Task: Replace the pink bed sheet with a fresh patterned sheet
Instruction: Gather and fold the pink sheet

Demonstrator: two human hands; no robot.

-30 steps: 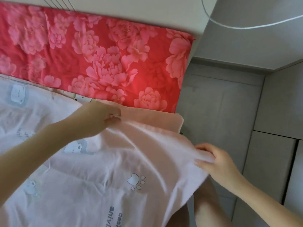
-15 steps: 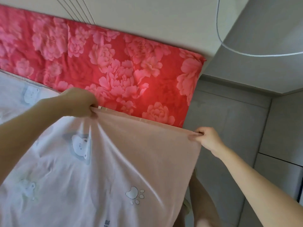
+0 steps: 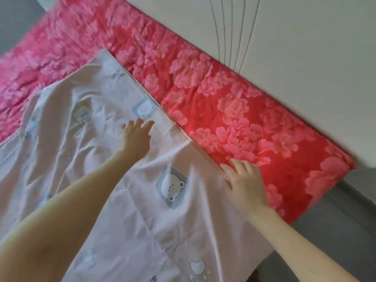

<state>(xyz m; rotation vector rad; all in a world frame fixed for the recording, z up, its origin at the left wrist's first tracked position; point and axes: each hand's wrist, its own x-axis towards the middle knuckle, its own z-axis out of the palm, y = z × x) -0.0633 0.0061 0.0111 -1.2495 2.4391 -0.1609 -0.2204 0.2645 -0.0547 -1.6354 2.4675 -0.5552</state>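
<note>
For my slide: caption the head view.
Both hands, left and right, flatten bear-print sheet beside red floral bedding.

- The red, rose-printed mattress cover (image 3: 234, 119) is smeared by motion blur at its far left, and part of it is hidden beneath the pale bear-printed sheet (image 3: 126, 210).
- The sheet is cut off by the lower and left edges.
- Part of the sheet is covered by the left hand (image 3: 135, 139) and the right hand (image 3: 245, 184).
- Both forearms are cropped.
</note>
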